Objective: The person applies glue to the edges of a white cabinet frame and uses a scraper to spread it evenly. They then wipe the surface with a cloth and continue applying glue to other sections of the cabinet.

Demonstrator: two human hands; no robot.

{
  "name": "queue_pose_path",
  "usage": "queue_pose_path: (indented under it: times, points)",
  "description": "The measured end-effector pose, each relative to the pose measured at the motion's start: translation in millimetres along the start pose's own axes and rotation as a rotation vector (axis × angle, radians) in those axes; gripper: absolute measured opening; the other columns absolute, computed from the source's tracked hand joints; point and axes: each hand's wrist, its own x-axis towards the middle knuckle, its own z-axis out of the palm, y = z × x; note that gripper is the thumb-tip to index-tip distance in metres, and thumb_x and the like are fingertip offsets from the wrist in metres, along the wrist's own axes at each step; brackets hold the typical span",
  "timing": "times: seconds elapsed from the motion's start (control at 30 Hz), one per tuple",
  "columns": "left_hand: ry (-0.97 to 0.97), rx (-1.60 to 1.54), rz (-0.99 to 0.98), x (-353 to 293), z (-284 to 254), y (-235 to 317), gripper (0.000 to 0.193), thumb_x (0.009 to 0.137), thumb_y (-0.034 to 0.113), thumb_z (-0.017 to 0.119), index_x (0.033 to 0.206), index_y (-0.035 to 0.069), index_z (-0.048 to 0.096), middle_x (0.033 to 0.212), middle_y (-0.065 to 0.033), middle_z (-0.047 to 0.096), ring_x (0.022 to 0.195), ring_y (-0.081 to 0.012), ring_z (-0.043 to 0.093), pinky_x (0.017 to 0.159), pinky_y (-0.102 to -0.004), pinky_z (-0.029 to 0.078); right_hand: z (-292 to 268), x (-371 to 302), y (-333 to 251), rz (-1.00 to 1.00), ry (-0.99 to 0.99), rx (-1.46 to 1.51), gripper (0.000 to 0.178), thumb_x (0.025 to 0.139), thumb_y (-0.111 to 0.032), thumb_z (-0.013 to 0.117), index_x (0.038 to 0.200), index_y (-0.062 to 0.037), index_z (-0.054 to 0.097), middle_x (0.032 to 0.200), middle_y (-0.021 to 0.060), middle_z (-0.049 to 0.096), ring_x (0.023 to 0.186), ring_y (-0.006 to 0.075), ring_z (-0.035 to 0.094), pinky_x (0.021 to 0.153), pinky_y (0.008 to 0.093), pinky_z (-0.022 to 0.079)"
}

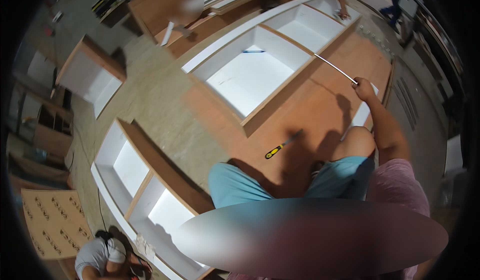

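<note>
My right hand [364, 88] is closed around one end of a thin, pale strip [336, 68]. The strip's other end meets the near edge of a long wooden cabinet frame [280, 96] with white-lined compartments. Inside its largest compartment lies a blue pen [253, 51]. On the brown board [240, 125] in front of my knees rests a hand tool with a yellow-and-black handle [272, 152]; its narrow blade is partly in shadow. My left hand does not show.
Another white-lined frame [135, 180] stands at the left, with an open box [92, 72] beyond. A co-worker's hand [344, 15] touches the far frame end. A person [102, 255] crouches lower left near a patterned sheet [55, 222]. Stacked panels [227, 2] lie behind.
</note>
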Motion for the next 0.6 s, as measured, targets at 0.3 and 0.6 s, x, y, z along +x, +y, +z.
queue_pose_path:
  times: [0.3, 0.6]
  points:
    - [-0.596, -0.701, 0.098, -155.5, 49.9, 195.3, 0.074, 0.095, 0.031, 0.059, 0.152, 0.002, 0.021, 0.155, -0.0237, 0.027, 0.142, -0.0403, 0.029, 0.112, -0.0523, 0.03, 163.4, -204.1, 81.2, 0.681, -0.197, 0.318, 0.033, 0.089, -0.018, 0.061, 0.114, 0.0025, 0.065, 0.093, 0.0175, 0.07, 0.077, 0.0263, 0.068, 0.074, 0.0379, 0.053]
    - [-1.404, -0.446, 0.748, -272.4, 67.8, 294.8, 0.084, 0.082, 0.027, 0.076, 0.15, 0.003, 0.033, 0.156, -0.028, 0.021, 0.145, -0.0444, 0.024, 0.117, -0.0478, 0.024, 244.6, -267.1, 147.4, 1.059, 0.198, 0.785, 0.033, 0.083, -0.019, 0.069, 0.107, 0.0041, 0.068, 0.088, 0.0155, 0.072, 0.078, 0.0263, 0.068, 0.074, 0.04, 0.052]
